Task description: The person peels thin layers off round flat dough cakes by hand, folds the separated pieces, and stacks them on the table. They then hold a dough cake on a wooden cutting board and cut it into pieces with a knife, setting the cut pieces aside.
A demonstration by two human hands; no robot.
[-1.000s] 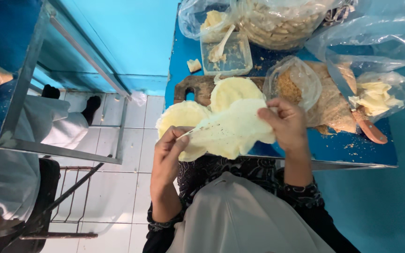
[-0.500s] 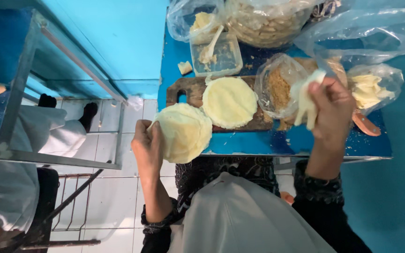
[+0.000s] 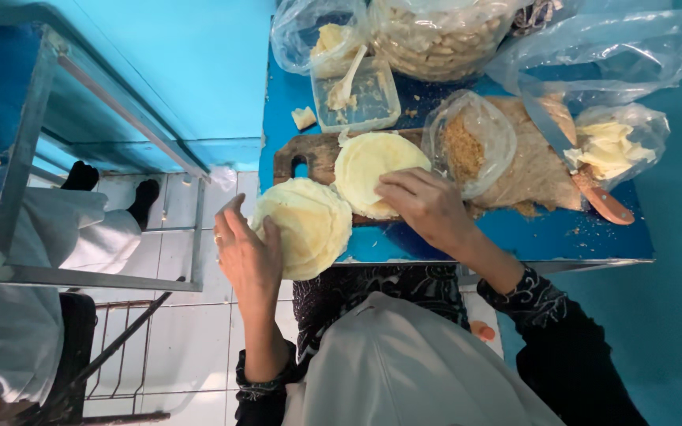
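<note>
At the near edge of the blue desk [image 3: 609,237], a stack of pale round wrappers [image 3: 309,227] rested in the open left hand [image 3: 248,254]. The right hand [image 3: 426,207], fingers loosely spread, pressed one wrapper [image 3: 369,162] flat on the wooden cutting board [image 3: 309,154]. Laying out seemed underway; filling it would call for the crumb bag [image 3: 471,142] just right.

A blue desk [image 3: 515,237] carries a clear square tub [image 3: 357,99] with a pale spoon [image 3: 349,77] in it near the far edge. A small pale crumb block [image 3: 304,117] lies by the far left corner. Clear bags sit along the far edge: one of pale pieces [image 3: 321,35], one of beige nuts [image 3: 444,35]. A knife with an orange handle [image 3: 601,197] rests toward the right edge beside a bag of yellowish strips [image 3: 613,146]. A metal frame [image 3: 104,158] stands over the white tiled floor [image 3: 191,339].
</note>
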